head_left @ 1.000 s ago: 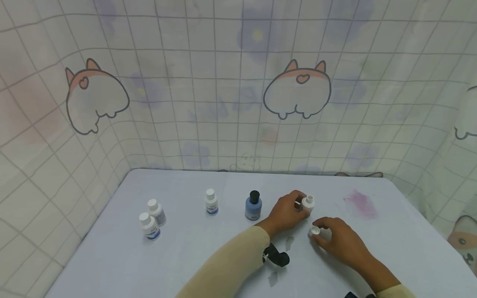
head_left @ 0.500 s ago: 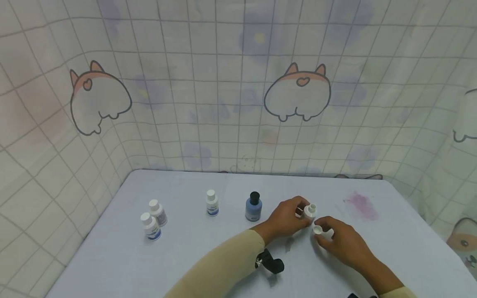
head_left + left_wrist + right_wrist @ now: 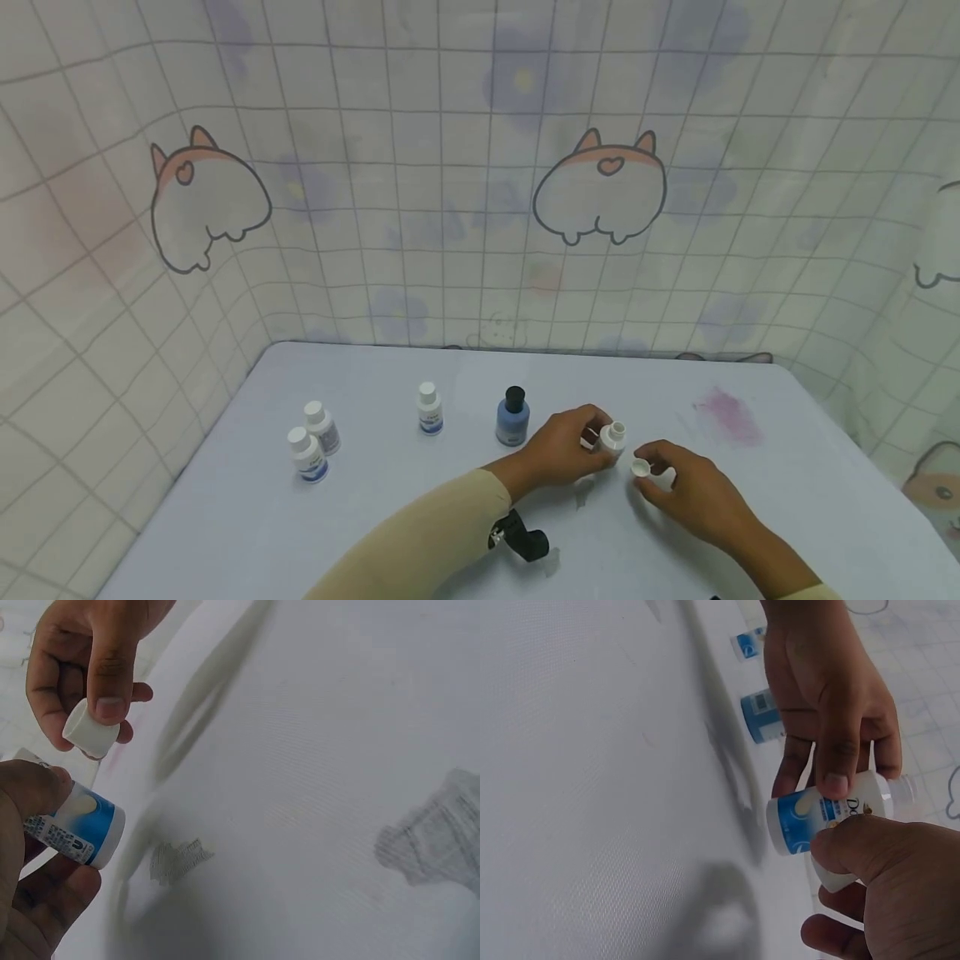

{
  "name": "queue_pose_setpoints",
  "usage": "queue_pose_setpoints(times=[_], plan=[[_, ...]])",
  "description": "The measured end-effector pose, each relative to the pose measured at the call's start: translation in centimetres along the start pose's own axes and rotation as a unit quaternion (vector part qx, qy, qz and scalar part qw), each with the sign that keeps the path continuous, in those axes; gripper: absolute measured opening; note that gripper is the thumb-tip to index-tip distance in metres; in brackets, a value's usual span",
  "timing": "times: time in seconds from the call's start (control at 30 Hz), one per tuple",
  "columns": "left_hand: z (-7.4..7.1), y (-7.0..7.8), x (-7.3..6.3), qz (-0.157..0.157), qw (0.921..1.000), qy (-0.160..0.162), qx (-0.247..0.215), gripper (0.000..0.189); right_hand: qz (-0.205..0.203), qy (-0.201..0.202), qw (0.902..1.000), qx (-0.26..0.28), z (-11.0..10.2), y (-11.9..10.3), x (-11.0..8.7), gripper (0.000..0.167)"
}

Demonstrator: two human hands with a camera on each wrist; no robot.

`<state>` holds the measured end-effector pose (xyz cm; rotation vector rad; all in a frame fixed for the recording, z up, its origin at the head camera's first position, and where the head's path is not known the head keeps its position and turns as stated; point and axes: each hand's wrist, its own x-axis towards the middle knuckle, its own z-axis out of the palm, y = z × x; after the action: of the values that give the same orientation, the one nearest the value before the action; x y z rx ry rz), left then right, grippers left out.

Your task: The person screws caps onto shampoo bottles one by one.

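Note:
My left hand (image 3: 567, 446) grips a small white bottle (image 3: 611, 442) by its sides, its uncapped neck tipped toward me. A blue band and printed label show on the bottle (image 3: 90, 821) in the left wrist view. Just to its right, my right hand (image 3: 690, 490) pinches a white screw cap (image 3: 641, 468) between thumb and fingers, hollow side showing. Cap and bottle are apart in the head view. In the right wrist view the cap (image 3: 832, 876) is partly hidden behind the right thumb.
A blue bottle with a black cap (image 3: 513, 419) stands left of my left hand. Farther left are a capped white bottle (image 3: 430, 410) and two more white bottles (image 3: 308, 457) close together. A pink stain (image 3: 729, 415) marks the white table (image 3: 375, 533) at right.
The bottle in my left hand has come nearer to me, and its neck tips more toward me. My right hand with the cap has barely shifted.

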<state>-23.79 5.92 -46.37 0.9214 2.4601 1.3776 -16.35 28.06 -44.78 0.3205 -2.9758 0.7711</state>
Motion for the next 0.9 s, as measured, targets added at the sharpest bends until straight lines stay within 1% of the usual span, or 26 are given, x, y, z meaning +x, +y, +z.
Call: queue_pose_setpoints(times=[0.23,0.37,0.47,0.63,0.8,0.9], plan=[[-0.4,-0.1,-1.2,0.002,0.9996,-0.026,-0.014,0.038,0.001,-0.002,1.0000,0.003,-0.3,-0.2,-0.2,0.036],[-0.5,-0.1,-1.8,0.010,0.9991,-0.037,-0.018,0.038,0.000,-0.005,1.0000,0.006,-0.3,-0.5,-0.3,0.037],[-0.7,-0.2,-2.2,0.012,0.9987,-0.044,-0.023,0.038,0.003,-0.007,0.9999,0.008,-0.3,-0.7,-0.5,0.036],[-0.8,-0.3,-3.0,0.006,0.9983,-0.052,-0.026,0.038,0.003,-0.006,0.9999,0.011,-0.2,-0.8,-0.7,0.031],[-0.8,-0.6,-3.5,0.002,0.9977,-0.061,-0.029,0.038,-0.012,0.002,0.9999,0.012,0.0,-0.9,-0.7,0.030],[-0.6,-0.9,-3.6,0.006,0.9975,-0.063,-0.030,0.039,-0.027,0.009,0.9995,0.016,0.0,-1.1,-0.7,0.030]])
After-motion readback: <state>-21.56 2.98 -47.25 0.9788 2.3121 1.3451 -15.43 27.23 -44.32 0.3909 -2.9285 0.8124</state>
